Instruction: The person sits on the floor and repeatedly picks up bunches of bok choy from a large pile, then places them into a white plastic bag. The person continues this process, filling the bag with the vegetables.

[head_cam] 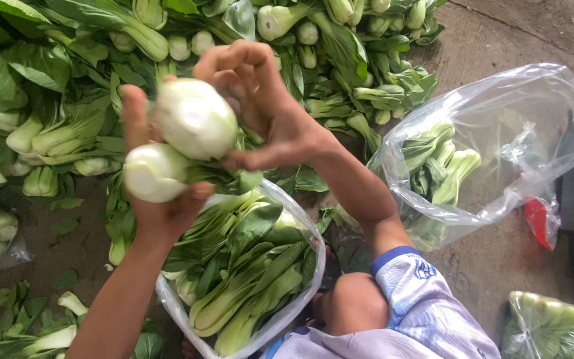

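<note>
Hands, left (161, 199) and right (260, 100), clasp smooth bulbous bok choy (194, 119) above crinkly bag (300, 219)

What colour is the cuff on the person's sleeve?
Blue, edging a pale sleeve, seen in the head view.

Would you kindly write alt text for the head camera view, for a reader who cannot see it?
A person's left hand and right hand hold two bok choy heads above an open clear plastic bag filled with bok choy. A loose bok choy pile covers the floor beyond, with a second bag at right.
</note>
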